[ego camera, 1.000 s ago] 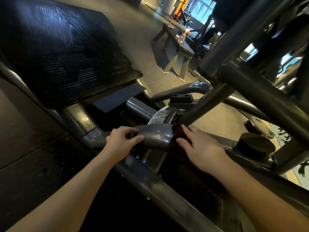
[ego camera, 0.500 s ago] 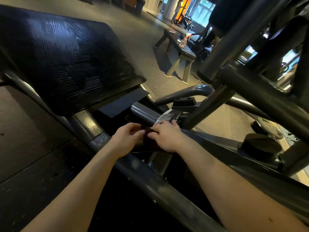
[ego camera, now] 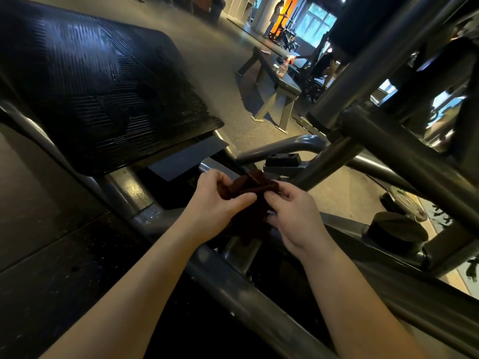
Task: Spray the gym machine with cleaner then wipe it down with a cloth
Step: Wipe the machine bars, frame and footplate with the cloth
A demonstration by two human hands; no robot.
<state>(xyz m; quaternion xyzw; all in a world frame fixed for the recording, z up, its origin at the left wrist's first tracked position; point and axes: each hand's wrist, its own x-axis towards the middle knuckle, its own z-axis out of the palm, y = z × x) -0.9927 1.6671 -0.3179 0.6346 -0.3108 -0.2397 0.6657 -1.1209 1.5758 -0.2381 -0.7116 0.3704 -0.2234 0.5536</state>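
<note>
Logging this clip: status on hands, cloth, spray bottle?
Left hand and right hand both pinching the dark red cloth, lifted off the grey frame tube. Spray bottle parked on far bench. Nothing obstructing.

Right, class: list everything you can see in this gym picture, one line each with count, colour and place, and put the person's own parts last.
Cloth: one, dark red, held up over the frame.
Footplate: one, black ribbed, upper left.
Machine frame tubes: several, grey, centre and right.
Rubber stopper: one, black, just beyond the cloth.
Bench: one, grey, mid-floor.
Spray bottle: one, clear with orange top, on the bench.
Weight plates: two, dark, right.
Left hand: one, grip on cloth.
Right hand: one, grip on cloth.
</note>
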